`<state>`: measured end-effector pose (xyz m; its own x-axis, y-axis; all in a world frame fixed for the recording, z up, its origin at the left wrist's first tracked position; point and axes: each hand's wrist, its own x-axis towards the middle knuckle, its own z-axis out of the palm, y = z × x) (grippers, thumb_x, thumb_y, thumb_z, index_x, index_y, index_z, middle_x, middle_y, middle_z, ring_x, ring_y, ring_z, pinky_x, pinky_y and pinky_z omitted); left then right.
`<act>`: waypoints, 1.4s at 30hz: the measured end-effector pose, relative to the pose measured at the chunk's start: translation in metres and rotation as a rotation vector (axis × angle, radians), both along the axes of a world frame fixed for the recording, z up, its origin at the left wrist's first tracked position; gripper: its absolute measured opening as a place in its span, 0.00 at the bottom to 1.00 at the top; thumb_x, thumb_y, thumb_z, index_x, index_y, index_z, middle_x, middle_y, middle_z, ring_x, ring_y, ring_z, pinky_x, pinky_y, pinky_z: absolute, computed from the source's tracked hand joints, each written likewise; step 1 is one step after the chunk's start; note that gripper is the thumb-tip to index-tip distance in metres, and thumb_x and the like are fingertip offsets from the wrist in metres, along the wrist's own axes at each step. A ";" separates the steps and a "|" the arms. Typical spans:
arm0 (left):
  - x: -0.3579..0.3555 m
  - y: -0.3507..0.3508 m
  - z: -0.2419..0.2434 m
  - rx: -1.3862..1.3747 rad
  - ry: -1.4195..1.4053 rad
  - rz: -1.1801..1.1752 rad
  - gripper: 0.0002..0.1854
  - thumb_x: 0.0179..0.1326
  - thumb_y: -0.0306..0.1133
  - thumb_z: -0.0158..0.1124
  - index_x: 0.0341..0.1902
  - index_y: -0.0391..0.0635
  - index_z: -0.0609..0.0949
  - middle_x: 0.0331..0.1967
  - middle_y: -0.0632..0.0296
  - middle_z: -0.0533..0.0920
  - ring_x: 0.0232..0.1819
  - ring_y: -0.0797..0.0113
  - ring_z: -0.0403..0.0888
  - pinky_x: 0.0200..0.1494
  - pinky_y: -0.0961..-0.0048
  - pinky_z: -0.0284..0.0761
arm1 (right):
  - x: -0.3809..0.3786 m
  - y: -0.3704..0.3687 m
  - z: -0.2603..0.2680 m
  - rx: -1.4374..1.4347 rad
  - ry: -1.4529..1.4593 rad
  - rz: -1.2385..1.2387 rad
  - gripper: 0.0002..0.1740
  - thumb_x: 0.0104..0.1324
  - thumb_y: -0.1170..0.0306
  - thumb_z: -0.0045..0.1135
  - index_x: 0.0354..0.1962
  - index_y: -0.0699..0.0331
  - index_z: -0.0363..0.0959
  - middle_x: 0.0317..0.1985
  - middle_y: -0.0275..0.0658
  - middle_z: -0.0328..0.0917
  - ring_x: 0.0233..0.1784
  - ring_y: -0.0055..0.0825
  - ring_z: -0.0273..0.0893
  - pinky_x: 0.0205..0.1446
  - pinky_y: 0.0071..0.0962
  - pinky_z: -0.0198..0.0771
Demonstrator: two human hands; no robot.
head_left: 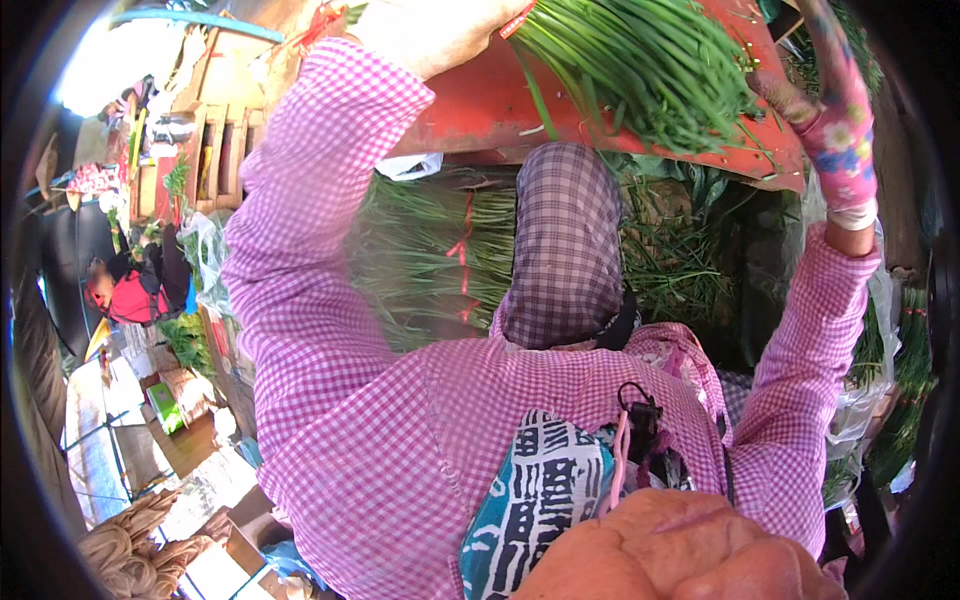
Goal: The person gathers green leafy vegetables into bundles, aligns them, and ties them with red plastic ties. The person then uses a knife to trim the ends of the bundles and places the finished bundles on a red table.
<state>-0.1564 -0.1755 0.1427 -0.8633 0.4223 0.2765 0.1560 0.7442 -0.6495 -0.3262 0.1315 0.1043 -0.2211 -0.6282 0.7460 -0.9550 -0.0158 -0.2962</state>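
My left hand (442, 34), pale in the glare and cut off by the top edge, grips a bundle of long green leafy stalks, perhaps garlic chives (630, 67), near its red band (517, 20). The leaves fan rightward over a red board (480, 112). My right hand (836, 127), in a pink floral glove, is at the right of the leaf tips, thumb and fingers apart. Whether the thumb touches the leaves cannot be told. Below the board lie more green stalks (427, 262) tied with red bands (465, 255).
A plaid-covered rounded form (568, 240), possibly a knee, rises before me. Loose greens (675, 262) lie right of it. Clear plastic bags (862, 412) and tied greens (911, 360) line the right side. At left are a wooden pallet (225, 150) and a person in red and black (139, 296).
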 end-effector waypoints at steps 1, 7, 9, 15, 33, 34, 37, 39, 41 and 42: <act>0.002 0.010 0.017 -0.088 0.020 0.006 0.32 0.64 0.34 0.61 0.73 0.43 0.72 0.37 0.56 0.81 0.46 0.52 0.80 0.70 0.38 0.64 | 0.008 -0.002 0.022 0.053 0.102 -0.039 0.57 0.54 0.50 0.78 0.75 0.63 0.58 0.74 0.51 0.65 0.77 0.45 0.62 0.79 0.43 0.57; 0.008 0.064 0.094 0.134 0.082 -0.377 0.33 0.58 0.34 0.71 0.70 0.51 0.76 0.50 0.59 0.87 0.57 0.55 0.83 0.74 0.44 0.63 | 0.030 -0.031 0.045 0.494 -0.608 0.214 0.61 0.54 0.65 0.81 0.78 0.68 0.51 0.68 0.48 0.72 0.73 0.33 0.67 0.75 0.33 0.61; 0.010 0.067 0.098 0.096 0.028 -0.301 0.38 0.52 0.30 0.74 0.71 0.51 0.75 0.57 0.58 0.84 0.62 0.55 0.80 0.75 0.46 0.61 | 0.048 -0.028 0.015 0.085 -0.893 0.343 0.49 0.56 0.73 0.78 0.73 0.67 0.62 0.64 0.39 0.78 0.65 0.26 0.75 0.69 0.28 0.70; 0.015 0.099 0.021 0.520 0.519 -0.008 0.61 0.45 0.34 0.80 0.81 0.36 0.54 0.79 0.32 0.53 0.82 0.44 0.52 0.80 0.45 0.49 | 0.074 0.003 -0.041 -0.194 -1.122 0.090 0.43 0.59 0.65 0.77 0.68 0.70 0.68 0.55 0.41 0.84 0.54 0.25 0.83 0.61 0.28 0.77; -0.059 0.174 -0.146 2.647 -0.135 -0.308 0.29 0.53 0.19 0.78 0.60 0.44 0.79 0.51 0.62 0.87 0.51 0.65 0.86 0.57 0.66 0.81 | 0.070 0.030 -0.102 0.250 0.292 -0.671 0.11 0.64 0.59 0.64 0.36 0.56 0.78 0.30 0.37 0.81 0.36 0.38 0.83 0.42 0.42 0.76; -0.059 0.173 -0.149 2.639 -0.150 -0.318 0.29 0.53 0.19 0.78 0.60 0.44 0.79 0.51 0.62 0.87 0.51 0.65 0.85 0.57 0.66 0.81 | 0.069 0.028 -0.109 0.260 0.230 -0.667 0.10 0.63 0.60 0.63 0.35 0.56 0.78 0.29 0.37 0.81 0.35 0.38 0.82 0.41 0.42 0.75; -0.061 0.171 -0.156 2.645 -0.220 -0.294 0.31 0.53 0.20 0.79 0.61 0.44 0.79 0.51 0.62 0.87 0.52 0.65 0.85 0.59 0.65 0.81 | 0.069 0.024 -0.115 0.238 0.112 -0.628 0.08 0.61 0.62 0.63 0.32 0.56 0.77 0.26 0.37 0.79 0.33 0.39 0.82 0.39 0.42 0.74; -0.064 0.170 -0.162 2.654 -0.247 -0.251 0.31 0.52 0.21 0.80 0.61 0.45 0.79 0.52 0.62 0.87 0.52 0.66 0.85 0.59 0.65 0.80 | 0.069 0.033 -0.112 0.243 0.056 -0.593 0.08 0.60 0.62 0.63 0.30 0.55 0.77 0.25 0.37 0.79 0.32 0.38 0.81 0.38 0.42 0.73; -0.069 0.168 -0.167 2.595 -0.214 -0.320 0.32 0.52 0.22 0.81 0.61 0.45 0.79 0.52 0.63 0.87 0.52 0.66 0.85 0.60 0.65 0.80 | 0.069 0.050 -0.110 0.317 0.060 -0.593 0.07 0.59 0.62 0.63 0.30 0.54 0.77 0.25 0.37 0.79 0.33 0.39 0.81 0.38 0.42 0.72; -0.071 0.166 -0.169 2.571 -0.186 -0.366 0.32 0.51 0.23 0.82 0.61 0.45 0.79 0.52 0.63 0.87 0.52 0.66 0.85 0.60 0.65 0.80 | 0.070 0.064 -0.110 0.299 0.025 -0.579 0.07 0.59 0.61 0.63 0.30 0.53 0.77 0.27 0.37 0.80 0.34 0.39 0.81 0.39 0.43 0.72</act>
<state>-0.2277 -0.0095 -0.0264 -0.9298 -0.3179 0.1857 0.2964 -0.3472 0.8897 -0.2567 0.1951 -0.0061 -0.5709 -0.5935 0.5673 -0.7908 0.5833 -0.1856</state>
